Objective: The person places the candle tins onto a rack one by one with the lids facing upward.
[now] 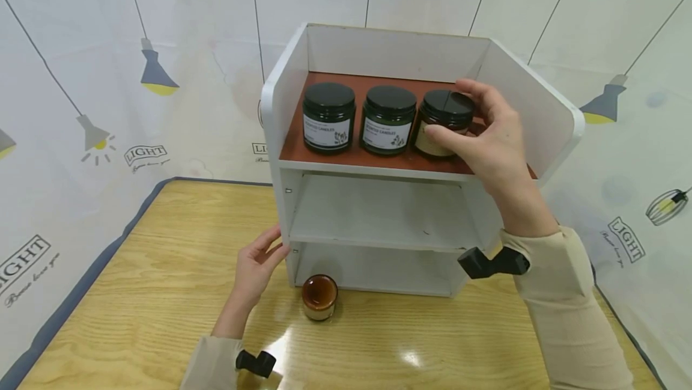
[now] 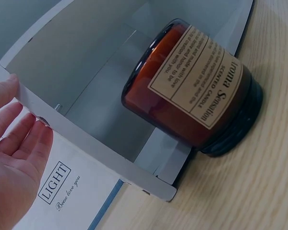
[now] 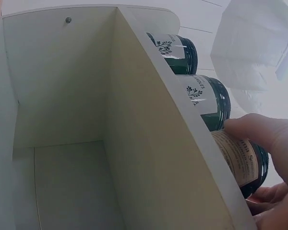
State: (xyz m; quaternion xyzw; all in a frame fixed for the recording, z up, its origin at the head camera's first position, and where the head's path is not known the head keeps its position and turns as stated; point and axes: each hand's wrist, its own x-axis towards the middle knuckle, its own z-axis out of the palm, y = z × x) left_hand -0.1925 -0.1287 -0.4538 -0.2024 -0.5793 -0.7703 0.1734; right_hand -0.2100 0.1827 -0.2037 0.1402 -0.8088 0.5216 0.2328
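My right hand [image 1: 494, 137] grips an amber candle jar [image 1: 434, 142] with a black lid, thumb in front and fingers behind. This jar is on the brown top board [image 1: 346, 160] of a white shelf unit, at the right end of a row. Two green candle jars [image 1: 330, 118] with white labels stand to its left. My left hand [image 1: 255, 267] touches the left side panel [image 2: 93, 139] of the unit with its fingertips, fingers nearly straight. Beside it on the table, another amber candle jar [image 2: 182, 91] stands upside down on its lid, in front of the lowest compartment.
The white shelf unit [image 1: 378, 246] has two lower compartments and raised sides around its top. It stands on a wood-grain table [image 1: 189, 228]. Behind and at the sides hangs a pale cloth [image 1: 200, 77] printed with lamps.
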